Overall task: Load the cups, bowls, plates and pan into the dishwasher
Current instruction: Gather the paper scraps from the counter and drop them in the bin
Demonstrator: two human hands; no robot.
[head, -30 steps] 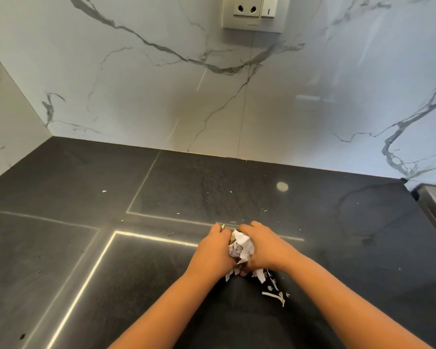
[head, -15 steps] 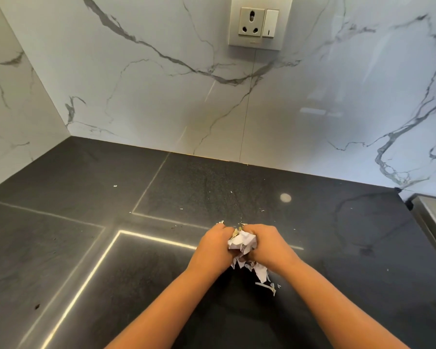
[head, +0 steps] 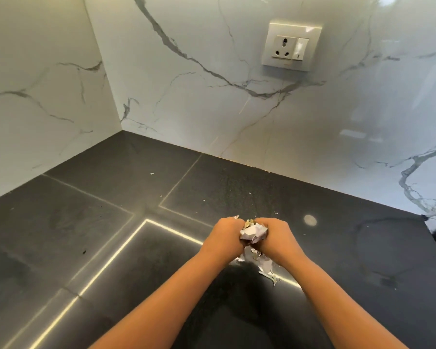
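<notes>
No readable text, label or number shows anywhere, not even on the wall socket (head: pixel 292 47).

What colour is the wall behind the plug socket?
White marble wall with wavy grey veins, seen in the head view, the only one.

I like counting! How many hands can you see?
2. The left hand and right hand meet over the dark counter, squeezing crumpled paper between them.

Kitchen: dark countertop (head: pixel 111 222), marble backsplash (head: pixel 212 96).
</notes>
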